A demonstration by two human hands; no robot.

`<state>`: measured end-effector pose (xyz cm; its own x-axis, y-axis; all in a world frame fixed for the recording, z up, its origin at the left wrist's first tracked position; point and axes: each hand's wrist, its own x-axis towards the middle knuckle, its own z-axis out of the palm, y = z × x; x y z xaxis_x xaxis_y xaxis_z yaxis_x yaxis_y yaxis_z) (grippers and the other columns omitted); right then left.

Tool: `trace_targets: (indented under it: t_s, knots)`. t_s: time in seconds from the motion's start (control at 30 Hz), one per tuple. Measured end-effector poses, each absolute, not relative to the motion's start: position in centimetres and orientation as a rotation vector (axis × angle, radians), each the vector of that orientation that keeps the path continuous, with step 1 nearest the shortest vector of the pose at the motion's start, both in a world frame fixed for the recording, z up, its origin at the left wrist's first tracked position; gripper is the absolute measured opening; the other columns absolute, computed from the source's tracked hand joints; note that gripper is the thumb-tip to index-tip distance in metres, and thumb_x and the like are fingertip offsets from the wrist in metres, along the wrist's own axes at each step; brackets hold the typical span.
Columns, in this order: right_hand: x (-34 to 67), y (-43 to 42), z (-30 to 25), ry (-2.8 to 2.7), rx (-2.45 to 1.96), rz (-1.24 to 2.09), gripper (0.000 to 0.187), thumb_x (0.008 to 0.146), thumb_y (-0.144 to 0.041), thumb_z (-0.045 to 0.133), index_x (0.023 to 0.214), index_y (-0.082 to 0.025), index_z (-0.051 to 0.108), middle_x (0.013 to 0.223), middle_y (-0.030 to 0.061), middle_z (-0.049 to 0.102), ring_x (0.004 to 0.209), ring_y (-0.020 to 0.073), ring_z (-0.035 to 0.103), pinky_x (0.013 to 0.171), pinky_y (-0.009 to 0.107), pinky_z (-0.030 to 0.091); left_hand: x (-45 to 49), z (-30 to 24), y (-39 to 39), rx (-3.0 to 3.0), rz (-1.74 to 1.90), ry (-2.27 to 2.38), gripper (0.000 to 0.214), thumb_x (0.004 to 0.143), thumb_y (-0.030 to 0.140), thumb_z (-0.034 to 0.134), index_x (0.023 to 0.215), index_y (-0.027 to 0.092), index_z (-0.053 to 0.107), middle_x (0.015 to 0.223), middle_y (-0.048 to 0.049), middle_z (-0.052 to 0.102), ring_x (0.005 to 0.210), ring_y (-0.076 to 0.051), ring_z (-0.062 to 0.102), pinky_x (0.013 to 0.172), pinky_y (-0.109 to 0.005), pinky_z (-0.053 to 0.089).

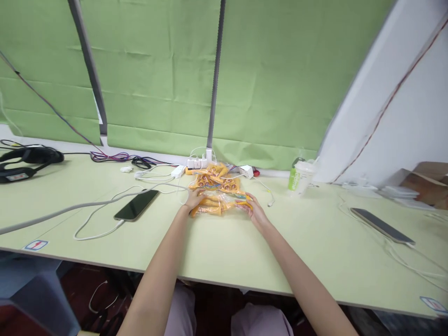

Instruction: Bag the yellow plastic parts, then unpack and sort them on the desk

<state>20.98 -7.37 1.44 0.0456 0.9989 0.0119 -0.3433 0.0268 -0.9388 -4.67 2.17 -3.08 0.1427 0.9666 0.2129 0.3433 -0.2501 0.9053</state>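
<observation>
While an orange packet (212, 205) lies between, left fingers (198, 192) and right fingers (251, 198) grip it.

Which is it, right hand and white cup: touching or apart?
Apart: the head view shows pale green tabletop between the right hand and the white cup.

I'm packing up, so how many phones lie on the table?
2: one phone left of the left hand, another phone right of the white cup. No others show.
</observation>
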Motion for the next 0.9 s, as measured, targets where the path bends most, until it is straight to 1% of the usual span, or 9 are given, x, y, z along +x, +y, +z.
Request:
trace_targets:
  t_s: [0.1,0.17,0.3,0.43,0.57,0.7,0.8,0.9]
  knots:
    - [21.0,-7.3,1.3,-0.824,-0.975,1.300,0.025,0.078,-0.012,0.048,0.099,-0.025,0.043,0.074,0.0016,0.071,0.074,0.0179,0.071,0.061,0.027,0.058,-4.7,-2.3,1.6,1.706,1.060,1.329,0.044,0.076,0.036,0.055,0.115,0.014,0.054,0.135,-0.0149,0.048,0.129,-0.026,0.040,0.108,-0.037,0.027]
    - [21.7,-7.1,1.3,-0.726,-1.025,1.285,0.023,0.078,-0.010,0.047,0.096,-0.024,0.043,0.071,0.0008,0.070,0.067,0.0169,0.070,0.057,0.026,0.058,-4.8,-1.8,1.1,1.703,1.019,1.336,0.046,0.075,0.034,0.055,0.117,0.015,0.053,0.137,-0.0143,0.046,0.131,-0.026,0.037,0.109,-0.037,0.026]
    - [22.9,-7.2,1.7,-0.697,-1.162,1.369,0.021,0.078,-0.008,0.043,0.095,-0.021,0.046,0.067,0.0032,0.070,0.054,0.0148,0.067,0.052,0.024,0.056,-5.4,-0.8,0.1,1.664,0.940,1.231,0.056,0.071,0.032,0.057,0.125,0.019,0.049,0.143,-0.0106,0.040,0.132,-0.026,0.035,0.106,-0.035,0.031]
    - [22.6,-7.7,1.9,-0.869,-1.200,1.477,0.023,0.077,-0.007,0.045,0.097,-0.019,0.048,0.068,0.0046,0.070,0.056,0.0161,0.068,0.053,0.025,0.057,-5.9,-0.3,-0.7,1.641,0.910,1.151,0.069,0.064,0.031,0.063,0.130,0.022,0.045,0.143,-0.0075,0.040,0.133,-0.027,0.034,0.105,-0.034,0.034]
    - [21.6,-7.9,1.5,-0.854,-1.138,1.499,0.023,0.076,-0.006,0.052,0.095,-0.018,0.049,0.066,0.0034,0.068,0.061,0.0152,0.069,0.058,0.024,0.058,-5.9,-0.1,-0.9,1.664,0.897,1.170,0.072,0.060,0.037,0.070,0.127,0.023,0.048,0.138,-0.0074,0.045,0.132,-0.030,0.035,0.106,-0.038,0.034]
    - [21.7,-7.8,1.5,-0.790,-1.172,1.445,0.023,0.076,-0.004,0.046,0.093,-0.020,0.049,0.062,-0.0006,0.064,0.057,0.0130,0.067,0.054,0.021,0.058,-5.7,-0.5,-0.5,1.751,0.849,1.235,0.075,0.055,0.041,0.075,0.124,0.024,0.051,0.138,-0.0085,0.043,0.129,-0.031,0.037,0.107,-0.039,0.031]
    - [22.3,-7.5,1.8,-0.736,-1.164,1.393,0.026,0.075,-0.004,0.044,0.094,-0.020,0.048,0.065,0.0004,0.065,0.057,0.0141,0.067,0.054,0.025,0.059,-5.6,-0.8,-0.2,1.814,0.808,1.225,0.077,0.052,0.043,0.078,0.123,0.027,0.053,0.138,-0.0081,0.042,0.129,-0.031,0.038,0.108,-0.041,0.030]
    - [22.5,-7.2,1.9,-0.646,-1.126,1.341,0.029,0.073,-0.003,0.043,0.095,-0.021,0.046,0.069,0.0015,0.067,0.059,0.0151,0.068,0.057,0.027,0.060,-5.4,-0.9,-0.1,1.861,0.794,1.210,0.079,0.048,0.042,0.080,0.121,0.027,0.054,0.137,-0.0088,0.043,0.129,-0.033,0.036,0.108,-0.045,0.029]
